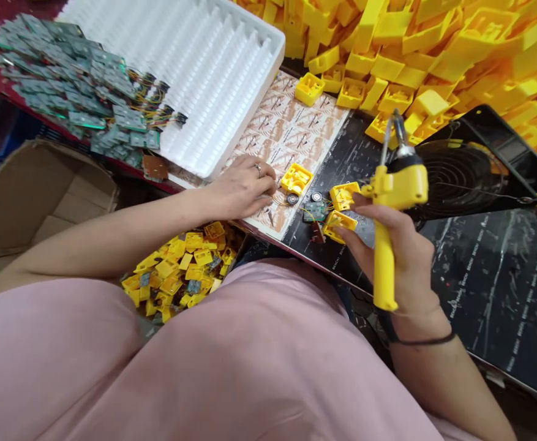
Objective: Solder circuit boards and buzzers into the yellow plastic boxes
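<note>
My right hand (pixel 399 245) grips a yellow pistol-shaped soldering gun (pixel 401 187), its metal tip pointing away from me. That hand's thumb and forefinger reach to two open yellow plastic cases (pixel 340 226) on the black board. Beside these lie a green circuit board (pixel 315 211) with wires, a small round part (pixel 316 196) and a brown board piece (pixel 316 233). My left hand (pixel 250 187) rests on the patterned sheet with fingers curled together; what its fingertips pinch is hidden. Close to them are thin wires, another round part (pixel 292 199) and a yellow case (pixel 296 179).
A white ribbed foam tray (pixel 190 73) lies at the back left, with a heap of wired circuit boards (pixel 66 79) on it and beside it. Yellow cases (pixel 433 43) pile up at the back right. A black fan (pixel 461 171) stands right. Below the edge is a bin of yellow cases (pixel 180 269).
</note>
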`<state>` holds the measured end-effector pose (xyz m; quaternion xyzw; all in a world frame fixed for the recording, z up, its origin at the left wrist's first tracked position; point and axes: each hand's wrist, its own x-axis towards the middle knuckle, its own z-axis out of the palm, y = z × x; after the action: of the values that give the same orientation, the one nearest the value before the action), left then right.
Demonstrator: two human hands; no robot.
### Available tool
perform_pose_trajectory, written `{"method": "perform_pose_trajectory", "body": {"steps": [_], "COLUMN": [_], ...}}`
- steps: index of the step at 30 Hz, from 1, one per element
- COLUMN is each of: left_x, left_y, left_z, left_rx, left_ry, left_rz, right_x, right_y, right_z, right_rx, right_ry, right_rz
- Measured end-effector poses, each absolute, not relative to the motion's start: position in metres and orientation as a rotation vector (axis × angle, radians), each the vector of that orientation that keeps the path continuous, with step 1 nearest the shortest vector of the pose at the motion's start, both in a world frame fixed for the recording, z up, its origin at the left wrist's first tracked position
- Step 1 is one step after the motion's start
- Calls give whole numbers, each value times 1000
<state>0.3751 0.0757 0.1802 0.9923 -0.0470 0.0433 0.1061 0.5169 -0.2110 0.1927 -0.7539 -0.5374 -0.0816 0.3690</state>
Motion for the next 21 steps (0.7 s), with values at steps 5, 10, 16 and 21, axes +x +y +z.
{"method": "perform_pose_trajectory", "body": {"steps": [5, 10, 16, 21], "left_x": [368, 355, 350, 352], "left_y": [61, 53, 51, 52], "left_z": [177, 190, 192, 192], "left_rx": [2830, 2396, 2176, 2126], "left_ry": [-54, 211, 253, 274], "left_rz": [222, 158, 97, 27], "right_x": [532, 537, 548, 548], "right_y": [-155, -99, -91, -108], "right_z": [193, 181, 190, 197], "right_rx": [-1971, -2201, -2146, -2060], "right_ry": [-1588, -1607, -1836, -1879], "right_rz": [-201, -216, 151, 104]}}
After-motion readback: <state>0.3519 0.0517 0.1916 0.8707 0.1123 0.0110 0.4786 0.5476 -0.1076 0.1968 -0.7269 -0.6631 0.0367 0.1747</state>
